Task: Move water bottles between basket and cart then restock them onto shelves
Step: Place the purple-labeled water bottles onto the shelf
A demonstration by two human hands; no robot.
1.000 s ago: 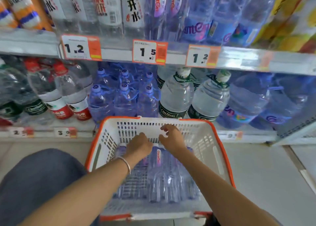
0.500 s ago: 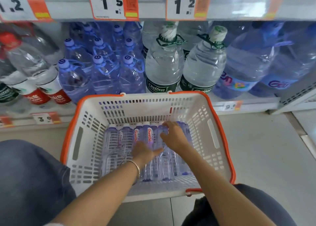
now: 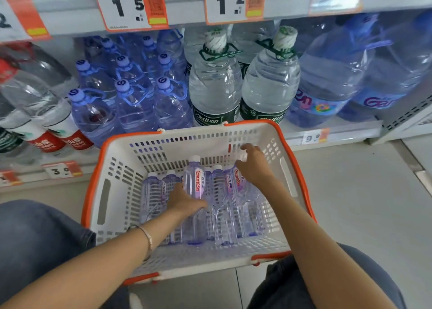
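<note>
A white basket with an orange rim (image 3: 121,175) sits on the floor in front of me, holding several small clear Ganten water bottles (image 3: 152,196) lying side by side. My left hand (image 3: 184,203) grips one bottle (image 3: 195,182) round its middle, its capped end raised above the others. My right hand (image 3: 254,166) grips the neck end of another bottle (image 3: 236,182) at the basket's right side, tilted up. Both forearms reach in over the near rim.
The low shelf (image 3: 327,131) behind the basket carries large water jugs, green-labelled Cestbon bottles (image 3: 215,91) and blue handled bottles (image 3: 131,103). Price tags (image 3: 126,4) hang on the shelf edge above. My knees in dark trousers flank the basket. Tiled floor (image 3: 362,203) lies to the right.
Both hands went from resting on the bottles to gripping one each. The two bottles have lifted at their capped ends. The camera has moved closer and lower.
</note>
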